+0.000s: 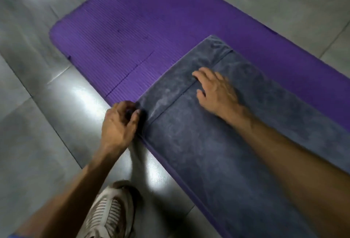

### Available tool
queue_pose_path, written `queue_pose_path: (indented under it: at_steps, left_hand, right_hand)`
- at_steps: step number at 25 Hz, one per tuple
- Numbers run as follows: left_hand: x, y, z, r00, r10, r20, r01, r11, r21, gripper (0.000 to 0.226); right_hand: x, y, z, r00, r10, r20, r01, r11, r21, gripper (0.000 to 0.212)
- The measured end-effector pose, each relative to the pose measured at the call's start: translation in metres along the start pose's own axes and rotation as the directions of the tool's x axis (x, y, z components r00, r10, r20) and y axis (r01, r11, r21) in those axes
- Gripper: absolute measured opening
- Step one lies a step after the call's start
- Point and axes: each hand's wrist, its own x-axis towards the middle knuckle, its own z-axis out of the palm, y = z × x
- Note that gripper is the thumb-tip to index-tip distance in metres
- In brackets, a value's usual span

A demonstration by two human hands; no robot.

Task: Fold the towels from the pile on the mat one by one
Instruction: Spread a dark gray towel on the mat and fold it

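Towel: grey-blue terry towel [217, 143] lies flat on ribbed purple foam mat [123, 35].
Left hand [118, 124]: pinches the towel's near-left corner.
Right hand [216, 90]: flat, fingers spread, presses the fold edge.

Mat [117, 35] purple, ribbed; towel [208, 143] slate grey-blue; floor tiles [28, 124] grey; shoe [109, 213] white w/ dark stripes.

**Dim scene, glare on the floor**

Light is low overall. Bright glare patches sit on the glossy floor [34, 116] at 11 and 6 o'clock, perhaps from overhead lamps. Motion blur softens everything; wide-angle bending shows toward the edges.
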Motion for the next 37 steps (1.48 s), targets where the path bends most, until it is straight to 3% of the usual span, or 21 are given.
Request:
queue_pose_path:
  at_steps: [2, 3, 5, 7, 9, 10, 11, 12, 13, 14, 15, 16, 18, 21, 23, 25, 29, 32, 34, 35, 37]
  left_hand:
    - [0.012, -0.017, 0.003, 0.986, 0.004, 0.169, -0.026, 0.991, 0.130, 0.040]
    - [0.019, -0.022, 0.003, 0.969, -0.072, 0.238, 0.041, 0.990, 0.132, 0.047]
    - [0.035, -0.020, 0.002, 0.939, -0.223, 0.262, 0.226, 0.974, 0.022, 0.037]
    - [0.037, -0.006, 0.001, 0.924, -0.270, 0.272, 0.305, 0.948, -0.094, 0.018]
    - [0.023, 0.027, -0.004, 0.959, -0.144, 0.244, 0.196, 0.958, -0.208, 0.014]
    - [0.009, 0.046, -0.005, 0.981, -0.005, 0.193, 0.043, 0.980, -0.194, 0.014]
    - [-0.010, 0.067, -0.003, 0.974, 0.152, 0.166, -0.130, 0.982, -0.134, 0.014]
    - [-0.032, 0.087, 0.004, 0.938, 0.301, 0.175, -0.286, 0.953, -0.104, 0.011]
    - [-0.056, 0.103, 0.015, 0.878, 0.429, 0.214, -0.415, 0.903, -0.109, 0.012]
    - [-0.079, 0.114, 0.028, 0.807, 0.536, 0.247, -0.524, 0.843, -0.119, 0.015]
    - [-0.101, 0.124, 0.041, 0.746, 0.611, 0.264, -0.601, 0.789, -0.127, 0.016]
    - [-0.122, 0.133, 0.054, 0.703, 0.659, 0.267, -0.651, 0.748, -0.133, 0.015]
    - [-0.155, 0.147, 0.072, 0.667, 0.703, 0.246, -0.684, 0.709, -0.170, 0.014]
    - [-0.197, 0.163, 0.087, 0.612, 0.751, 0.248, -0.721, 0.658, -0.217, 0.021]
    - [-0.223, 0.173, 0.093, 0.556, 0.776, 0.297, -0.727, 0.627, -0.278, 0.026]
    - [-0.253, 0.186, 0.099, 0.474, 0.811, 0.343, -0.741, 0.578, -0.342, 0.025]
    - [-0.299, 0.209, 0.114, 0.405, 0.807, 0.429, -0.719, 0.571, -0.396, 0.018]
    - [-0.319, 0.225, 0.131, 0.327, 0.801, 0.502, -0.719, 0.555, -0.418, 0.014]
    - [-0.316, 0.221, 0.148, 0.305, 0.787, 0.536, -0.746, 0.547, -0.379, 0.025]
    - [-0.305, 0.216, 0.152, 0.335, 0.782, 0.526, -0.749, 0.559, -0.355, 0.027]
    - [-0.268, 0.201, 0.144, 0.480, 0.730, 0.487, -0.703, 0.652, -0.285, 0.022]
  right_hand:
    - [0.024, -0.002, 0.002, 0.994, -0.036, 0.099, 0.044, 0.995, -0.086, 0.055]
    - [0.029, -0.004, 0.004, 0.990, -0.023, 0.138, 0.038, 0.994, -0.104, 0.055]
    - [0.032, -0.006, 0.006, 0.986, 0.023, 0.166, -0.007, 0.995, -0.099, 0.052]
    - [0.035, -0.012, -0.002, 0.977, 0.026, 0.211, 0.004, 0.991, -0.136, 0.049]
    - [0.040, -0.013, -0.013, 0.978, 0.078, 0.193, -0.075, 0.997, -0.023, 0.045]
    - [0.041, -0.015, -0.021, 0.966, 0.195, 0.168, -0.229, 0.949, 0.218, 0.045]
    - [0.039, -0.017, -0.028, 0.924, 0.345, 0.167, -0.381, 0.777, 0.501, 0.045]
    - [0.034, -0.017, -0.035, 0.847, 0.480, 0.228, -0.484, 0.520, 0.704, 0.046]
    - [0.027, -0.014, -0.039, 0.772, 0.567, 0.286, -0.523, 0.312, 0.793, 0.052]
    - [0.020, -0.012, -0.043, 0.731, 0.604, 0.318, -0.552, 0.248, 0.796, 0.062]
    - [0.011, -0.004, -0.043, 0.700, 0.635, 0.327, -0.591, 0.257, 0.765, 0.065]
    - [-0.003, 0.009, -0.044, 0.653, 0.699, 0.291, -0.630, 0.290, 0.720, 0.058]
    - [-0.038, 0.047, -0.041, 0.530, 0.826, 0.191, -0.594, 0.201, 0.779, 0.035]
    - [-0.126, 0.112, -0.046, 0.331, 0.911, 0.247, -0.350, -0.124, 0.928, 0.026]
    - [-0.188, 0.145, -0.050, 0.223, 0.923, 0.312, -0.253, -0.255, 0.933, 0.033]
    - [-0.247, 0.177, -0.053, 0.174, 0.926, 0.335, -0.199, -0.300, 0.933, 0.028]
    - [-0.324, 0.205, -0.069, 0.250, 0.912, 0.325, -0.126, -0.302, 0.945, 0.028]
    - [-0.357, 0.221, -0.075, 0.222, 0.930, 0.291, -0.125, -0.269, 0.955, 0.036]
    - [-0.372, 0.231, -0.074, 0.227, 0.933, 0.280, -0.130, -0.256, 0.958, 0.033]
    - [-0.375, 0.234, -0.073, 0.224, 0.937, 0.269, -0.129, -0.245, 0.961, 0.031]
    - [-0.372, 0.236, -0.071, 0.150, 0.973, 0.177, -0.211, -0.143, 0.967, 0.032]
